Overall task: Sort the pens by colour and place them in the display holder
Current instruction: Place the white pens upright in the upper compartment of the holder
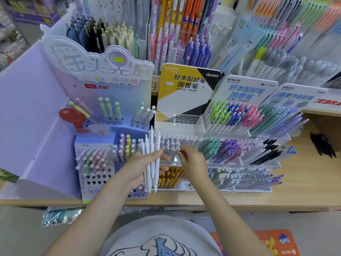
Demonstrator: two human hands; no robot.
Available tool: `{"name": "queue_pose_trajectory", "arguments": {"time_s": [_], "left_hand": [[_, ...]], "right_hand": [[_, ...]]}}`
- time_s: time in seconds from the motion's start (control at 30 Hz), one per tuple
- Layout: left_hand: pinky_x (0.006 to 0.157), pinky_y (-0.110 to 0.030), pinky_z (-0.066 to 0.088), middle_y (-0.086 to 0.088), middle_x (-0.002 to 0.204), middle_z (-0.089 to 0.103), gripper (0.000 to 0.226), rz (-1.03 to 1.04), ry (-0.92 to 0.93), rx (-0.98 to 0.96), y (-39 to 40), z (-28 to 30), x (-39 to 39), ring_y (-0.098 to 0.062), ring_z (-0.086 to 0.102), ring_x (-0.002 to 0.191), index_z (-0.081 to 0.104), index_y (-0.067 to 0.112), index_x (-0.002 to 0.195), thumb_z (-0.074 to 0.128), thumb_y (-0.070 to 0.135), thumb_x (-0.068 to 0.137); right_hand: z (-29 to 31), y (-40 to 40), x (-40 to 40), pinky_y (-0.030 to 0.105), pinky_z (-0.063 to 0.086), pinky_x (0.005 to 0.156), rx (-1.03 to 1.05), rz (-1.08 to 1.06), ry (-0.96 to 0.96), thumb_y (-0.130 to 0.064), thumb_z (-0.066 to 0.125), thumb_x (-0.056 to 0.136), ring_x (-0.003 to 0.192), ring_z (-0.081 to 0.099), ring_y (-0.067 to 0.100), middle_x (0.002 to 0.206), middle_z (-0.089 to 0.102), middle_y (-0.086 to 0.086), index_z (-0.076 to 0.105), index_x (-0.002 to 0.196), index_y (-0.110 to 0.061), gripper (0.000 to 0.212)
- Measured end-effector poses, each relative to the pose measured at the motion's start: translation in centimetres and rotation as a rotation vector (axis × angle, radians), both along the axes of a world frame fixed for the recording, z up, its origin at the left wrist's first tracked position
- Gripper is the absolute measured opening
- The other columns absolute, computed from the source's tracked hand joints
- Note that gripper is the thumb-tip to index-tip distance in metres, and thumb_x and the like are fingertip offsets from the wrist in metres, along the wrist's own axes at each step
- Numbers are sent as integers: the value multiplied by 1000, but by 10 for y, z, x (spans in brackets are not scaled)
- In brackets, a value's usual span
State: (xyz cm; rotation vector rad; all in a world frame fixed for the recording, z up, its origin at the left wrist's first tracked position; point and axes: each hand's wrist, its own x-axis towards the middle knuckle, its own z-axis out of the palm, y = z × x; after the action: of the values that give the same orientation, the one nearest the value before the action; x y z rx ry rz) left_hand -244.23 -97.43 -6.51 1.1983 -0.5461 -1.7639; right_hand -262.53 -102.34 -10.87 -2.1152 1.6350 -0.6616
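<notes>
Lowest in the frame sits my grey printed shirt [162, 239], with both forearms reaching up from it toward the middle of the picture. My left hand [143, 168] is curled round a bundle of white pens [152, 159], thumb across the front of them; they stand nearly upright, their clicker ends rising above my fingers and their tips hanging below my palm. My right hand [191, 163] is just to the right of that bundle, fingertips bunched together at the row of grey-white pens [170, 145] in the clear display holder [228, 163] (whether they actually pinch one I cannot tell). Further right in the same tier stand mint pens [209, 147] and purple pens [228, 150]. Amber pens [170, 177] lie in the tier below, partly behind my left hand.
</notes>
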Motion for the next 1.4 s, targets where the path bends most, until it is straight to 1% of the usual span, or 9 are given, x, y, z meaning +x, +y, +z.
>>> {"name": "queue_pose_trajectory", "arguments": {"time_s": [0.13, 0.33, 0.5, 0.6, 0.73, 0.83, 0.97, 1.2, 1.4], "left_hand": [[70, -38, 60, -15, 94, 75, 30, -25, -42, -29, -1, -1, -1, -24, 71, 69, 68, 5, 101, 70, 26, 79], [68, -38, 58, -23, 91, 73, 34, -96, -161, -38, -4, 1, -12, -24, 68, 64, 71, 6, 100, 78, 24, 72], [57, -31, 57, -15, 84, 75, 32, -155, -228, -67, -7, 7, -29, -23, 68, 61, 67, 10, 112, 77, 14, 83], [56, -32, 57, -13, 82, 75, 34, -146, -195, -60, -8, 6, -32, -25, 68, 61, 65, 9, 111, 76, 20, 81], [55, -32, 59, -14, 83, 75, 33, -109, -151, -9, -8, 5, -33, -27, 70, 61, 65, 6, 109, 72, 26, 85], [51, -32, 57, -11, 72, 70, 25, -61, -188, 37, -8, 3, -30, -25, 67, 54, 65, 7, 98, 70, 30, 90], [45, -27, 45, -7, 61, 55, 25, -71, -188, -4, -9, -1, -23, -17, 49, 44, 60, 8, 82, 69, 29, 91], [49, -26, 46, -3, 66, 53, 9, -113, -73, -85, -15, -1, -18, -14, 49, 52, 56, 9, 100, 61, 13, 94], [45, -26, 45, -7, 69, 61, 16, -42, -56, -41, -15, -2, -19, -16, 53, 49, 63, 4, 102, 62, 18, 95]], "right_hand": [[15, 4, -3, 29, 45, 62, 70, -53, -8, -22, 62, 96, 70, 55, 15, 86, 64, 2, 68, 106, -10, 17], [68, 17, 0, 19, 44, 52, 417, -89, -599, -29, 68, 91, 54, 52, 8, 65, 61, -1, 73, 89, -15, 15], [69, 15, 0, 22, 38, 52, 437, -104, -584, -31, 77, 84, 56, 46, 10, 63, 50, 4, 64, 77, 1, 35], [71, 15, -8, 24, 45, 55, 484, -102, -601, -28, 70, 90, 55, 55, 9, 62, 60, 3, 65, 84, 5, 34], [78, 13, -20, 36, 55, 67, 511, -160, -736, -19, 60, 96, 65, 61, 20, 70, 65, 10, 72, 92, -2, 20], [83, 7, -34, 29, 55, 63, 441, -263, -906, -16, 51, 101, 67, 62, 20, 72, 66, 9, 73, 95, -6, 25], [81, 3, -49, 24, 55, 65, 248, -257, -752, -21, 51, 101, 67, 64, 12, 75, 68, 3, 73, 98, -14, 23], [49, -6, -41, 45, 58, 83, 117, -222, -619, -13, 62, 95, 84, 71, 16, 85, 72, -5, 65, 96, -35, 23], [26, -15, -29, 44, 58, 81, 64, -160, -490, -12, 64, 94, 82, 70, 15, 86, 72, -2, 67, 105, -21, 15]]}}
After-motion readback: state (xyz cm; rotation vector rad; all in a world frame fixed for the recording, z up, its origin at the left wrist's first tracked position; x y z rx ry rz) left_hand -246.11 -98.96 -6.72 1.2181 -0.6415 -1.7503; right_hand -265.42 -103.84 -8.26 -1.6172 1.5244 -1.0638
